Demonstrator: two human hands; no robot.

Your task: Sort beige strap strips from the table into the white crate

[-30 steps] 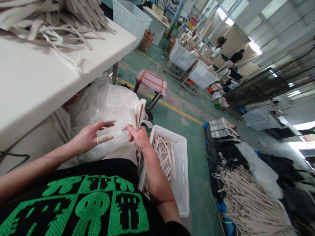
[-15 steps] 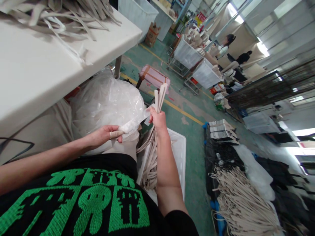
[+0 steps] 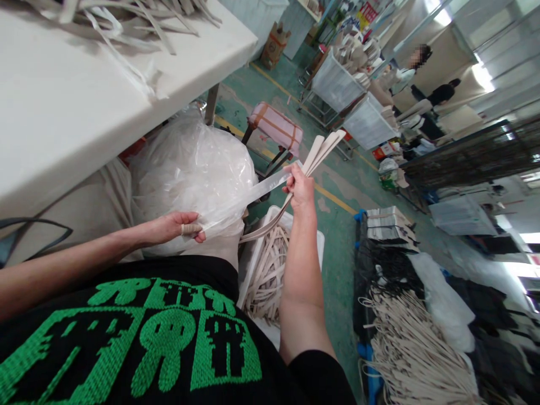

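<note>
My right hand (image 3: 300,187) is closed around a small bundle of flat beige straps (image 3: 324,151); their ends fan out above the fist and their tails curve down towards the crate. A translucent plastic strip (image 3: 270,183) runs taut from that hand to my left hand (image 3: 185,226). My left hand, with a tan wrap on one finger, pinches the strip's other end. Behind the strip bulges a clear plastic bag (image 3: 189,163), touching or close to my left fingers. Below my right forearm stands a white crate (image 3: 321,247) with many loose beige straps in it.
A pale table (image 3: 63,112) at the left bears a heap of straps (image 3: 169,22). Beyond stands a pink padded stool (image 3: 276,128). More straps (image 3: 417,343) lie in a pile at the right. Wheeled bins (image 3: 337,81) and two people are farther off.
My right hand has moved right and up with the strap bundle, which now tilts rightward. The plastic strip between my hands is drawn out longer. My left hand stays nearly in place.
</note>
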